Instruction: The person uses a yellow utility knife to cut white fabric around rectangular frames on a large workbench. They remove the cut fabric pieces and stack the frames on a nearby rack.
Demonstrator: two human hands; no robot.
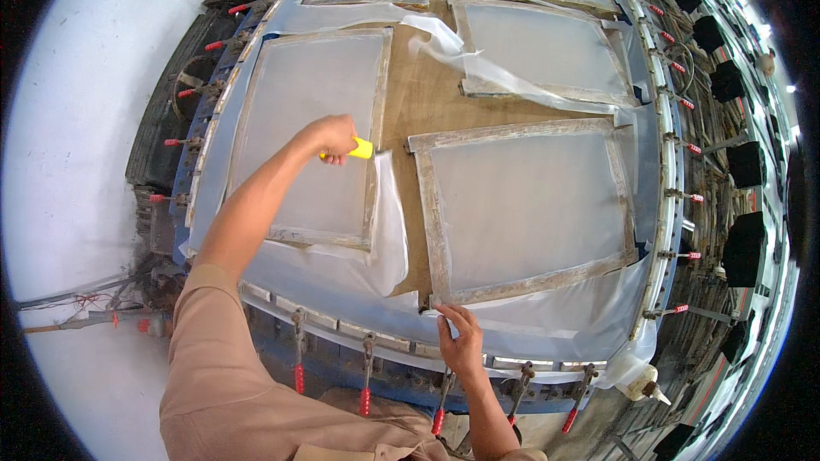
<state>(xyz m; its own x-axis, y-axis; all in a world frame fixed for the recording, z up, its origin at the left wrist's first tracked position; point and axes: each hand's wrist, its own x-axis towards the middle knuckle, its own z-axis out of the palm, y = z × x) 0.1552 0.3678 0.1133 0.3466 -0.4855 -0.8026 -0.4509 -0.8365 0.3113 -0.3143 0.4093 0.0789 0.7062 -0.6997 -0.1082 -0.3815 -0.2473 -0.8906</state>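
Note:
My left hand [329,138] is closed round a yellow utility knife [360,148], whose tip points at the right edge of the left frame [372,183]; the blade is too small to make out. Beside that edge hangs a loose strip of sheer white mesh [390,226]. My right hand [462,341] is open, its fingertips at the lower left corner of the front right frame [433,239]. Both frames have worn, pale borders and sheer mesh stretched across them.
More mesh-covered frames [542,47] lie farther back on the brown board [418,107]. Red-handled clamps [366,388] line the table's near edge and both sides. A white bottle [642,384] hangs or stands at the near right corner. A white wall [94,119] rises at left.

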